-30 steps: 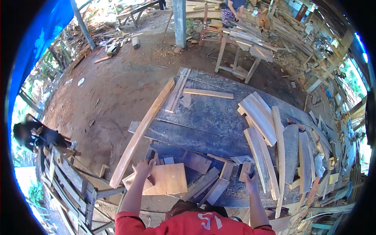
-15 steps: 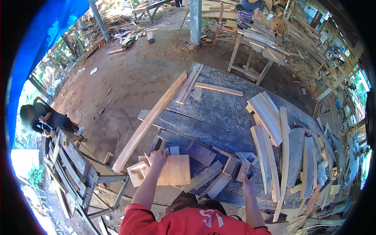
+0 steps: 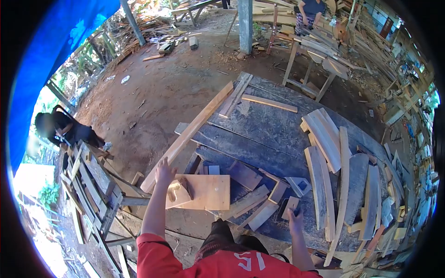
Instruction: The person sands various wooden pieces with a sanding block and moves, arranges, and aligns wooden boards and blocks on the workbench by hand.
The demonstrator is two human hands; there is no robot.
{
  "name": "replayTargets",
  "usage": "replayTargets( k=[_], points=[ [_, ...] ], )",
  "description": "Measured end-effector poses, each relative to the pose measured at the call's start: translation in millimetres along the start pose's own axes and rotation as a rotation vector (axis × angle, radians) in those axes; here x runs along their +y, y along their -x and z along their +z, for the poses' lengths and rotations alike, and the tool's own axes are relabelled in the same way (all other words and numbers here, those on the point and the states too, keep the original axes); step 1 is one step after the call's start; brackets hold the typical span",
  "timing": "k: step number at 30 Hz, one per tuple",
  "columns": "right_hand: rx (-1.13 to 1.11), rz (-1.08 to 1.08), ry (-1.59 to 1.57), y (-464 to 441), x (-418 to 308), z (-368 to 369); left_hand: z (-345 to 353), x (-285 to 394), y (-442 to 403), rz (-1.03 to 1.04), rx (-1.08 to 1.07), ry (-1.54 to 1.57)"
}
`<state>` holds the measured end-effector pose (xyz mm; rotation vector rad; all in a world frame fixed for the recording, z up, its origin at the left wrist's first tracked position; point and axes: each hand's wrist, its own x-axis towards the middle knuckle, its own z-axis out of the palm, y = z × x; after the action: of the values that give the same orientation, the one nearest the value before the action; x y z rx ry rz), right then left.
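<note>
My left hand [image 3: 164, 172] is at the right edge of a long plank [image 3: 197, 127], near its lower end, fingers slightly apart; it seems to touch the plank. Beside this hand lies a wide, pale board [image 3: 211, 192], with a light wooden piece [image 3: 178, 193] with a hollowed, curved shape on its left end. My right hand [image 3: 295, 220] is closed on a small wooden block [image 3: 290, 206], thumb on its near face. Just beyond that block lies a grey, triangular-looking piece [image 3: 298, 186]. Left of it are several short boards, including a dark brown one [image 3: 244, 175].
Curved wooden slats [image 3: 323, 143] are spread over the right of the dark worktable [image 3: 273, 132]. A wooden rack [image 3: 95, 185] stands at left, with a person [image 3: 69, 129] behind it. Another person [image 3: 311, 11] is at a far bench. A post [image 3: 245, 28] rises beyond the table.
My left hand has moved off the wide board to the long plank's edge. The block in my right hand has tilted and shows a lighter face. The whole view has shifted slightly.
</note>
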<state>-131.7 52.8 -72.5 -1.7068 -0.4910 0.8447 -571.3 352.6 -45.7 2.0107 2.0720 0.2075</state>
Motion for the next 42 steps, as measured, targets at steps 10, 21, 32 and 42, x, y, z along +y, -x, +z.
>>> replayTargets(
  k=[10, 21, 32, 42],
  points=[
    [0.206, 0.009, 0.019, 13, 0, 55, 25, -27, -110, -0.019, -0.323, -0.231],
    [0.188, -0.011, -0.02, 33, -21, 79, -19, -28, -65, 0.275, -0.133, 0.058],
    [0.382, -0.131, -0.201, 47, -14, 32, -10, 115, 0, 0.794, -0.373, -0.004],
    [0.609, -0.16, -0.178, 57, -5, -11, 48, 179, 43, 1.319, -0.408, -0.21]
  ],
)
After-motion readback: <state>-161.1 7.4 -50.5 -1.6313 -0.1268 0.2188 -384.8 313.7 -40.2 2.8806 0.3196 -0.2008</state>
